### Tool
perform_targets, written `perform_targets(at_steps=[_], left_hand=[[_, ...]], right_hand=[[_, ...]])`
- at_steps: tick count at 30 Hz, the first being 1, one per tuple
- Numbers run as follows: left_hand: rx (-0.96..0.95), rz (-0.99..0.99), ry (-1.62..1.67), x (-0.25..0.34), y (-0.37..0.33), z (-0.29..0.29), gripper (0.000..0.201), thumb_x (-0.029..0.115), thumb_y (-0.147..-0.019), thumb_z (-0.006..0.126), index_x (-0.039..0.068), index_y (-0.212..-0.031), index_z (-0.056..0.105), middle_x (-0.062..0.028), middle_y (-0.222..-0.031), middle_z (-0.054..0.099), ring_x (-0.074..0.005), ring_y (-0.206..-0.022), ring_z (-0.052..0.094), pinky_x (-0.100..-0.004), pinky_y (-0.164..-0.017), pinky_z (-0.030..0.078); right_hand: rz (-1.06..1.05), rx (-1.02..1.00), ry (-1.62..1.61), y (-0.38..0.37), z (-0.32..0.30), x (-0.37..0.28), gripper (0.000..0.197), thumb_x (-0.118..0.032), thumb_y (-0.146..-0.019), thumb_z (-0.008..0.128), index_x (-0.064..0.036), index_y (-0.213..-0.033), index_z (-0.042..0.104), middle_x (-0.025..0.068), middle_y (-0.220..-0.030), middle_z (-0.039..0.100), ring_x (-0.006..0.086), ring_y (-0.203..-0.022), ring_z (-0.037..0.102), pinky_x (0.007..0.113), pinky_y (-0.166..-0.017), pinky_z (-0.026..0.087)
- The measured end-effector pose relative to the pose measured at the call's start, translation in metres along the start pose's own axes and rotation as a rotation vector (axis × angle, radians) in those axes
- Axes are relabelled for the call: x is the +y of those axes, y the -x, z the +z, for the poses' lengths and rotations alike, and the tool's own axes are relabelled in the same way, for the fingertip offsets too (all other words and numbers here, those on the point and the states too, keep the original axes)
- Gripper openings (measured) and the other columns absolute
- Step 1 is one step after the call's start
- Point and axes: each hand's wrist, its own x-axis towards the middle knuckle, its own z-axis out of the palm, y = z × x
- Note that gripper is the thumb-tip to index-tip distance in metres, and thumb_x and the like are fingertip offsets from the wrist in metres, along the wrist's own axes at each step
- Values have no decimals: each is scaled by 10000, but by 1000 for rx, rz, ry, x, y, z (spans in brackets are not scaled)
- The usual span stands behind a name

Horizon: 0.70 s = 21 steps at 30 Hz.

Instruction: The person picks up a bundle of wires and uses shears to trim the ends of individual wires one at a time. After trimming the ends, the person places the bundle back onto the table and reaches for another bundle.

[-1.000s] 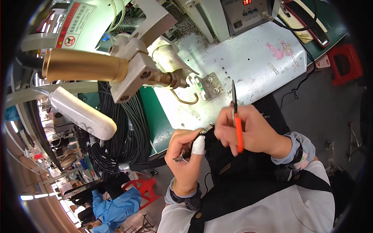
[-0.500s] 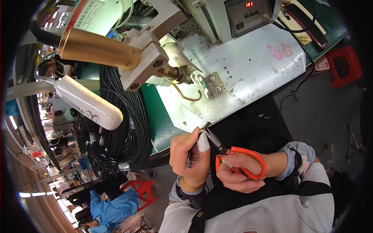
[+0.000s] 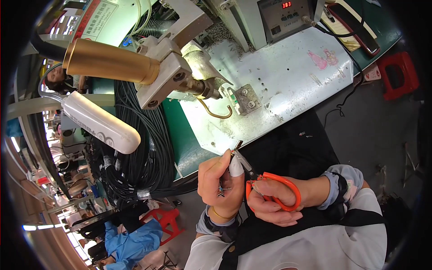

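Observation:
Between the thumb and forefinger of my left hand (image 3: 217,180) is a small metal connector (image 3: 238,144), its tip pointing up. A white finger cot (image 3: 235,167) covers one fingertip of that hand. Another small metal-ended piece (image 3: 220,191) shows against the same palm, half hidden by the fingers. My right hand (image 3: 280,201) is wrapped round the orange-red looped handles of a pair of scissors (image 3: 281,180). The scissors' short blades meet the base of the connector, next to my left fingertips. Whether they are closed on it I cannot make out.
Ahead stands a bench machine with a metal plate (image 3: 288,85), a nozzle (image 3: 211,90) and a small fixture block (image 3: 247,100). A white lamp (image 3: 101,122) and bundled black cables (image 3: 144,148) are at left. Red stools (image 3: 398,76) stand on the floor; a person in blue (image 3: 132,238) sits lower left.
The scissors and my right hand have shifted slightly left and down. The connector in my left hand has tipped more upright. Both hands keep their hold.

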Motion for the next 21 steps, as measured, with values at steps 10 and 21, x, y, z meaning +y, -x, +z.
perform_targets(at_steps=[10, 21], left_hand=[[-18, -166, 110, -2, -3, -2, 195, -54, -688, 642, -24, -877, 606, -48, -719, 538, -62, -557, 427, -161, -459, 294], [-66, -268, 215, 2, -1, -3, 189, -44, -692, 644, -26, -877, 610, -38, -717, 533, -52, -556, 416, -160, -467, 294]], right_hand=[[-119, 44, 297, 9, -1, -6, 495, -405, -902, 332, -71, -538, 357, 67, -431, 442, 108, -279, 404, 199, -281, 327], [-750, 785, 862, -5, -2, -26, 173, -140, -844, 524, 29, -854, 559, 56, -532, 543, 85, -417, 495, 177, -393, 382]])
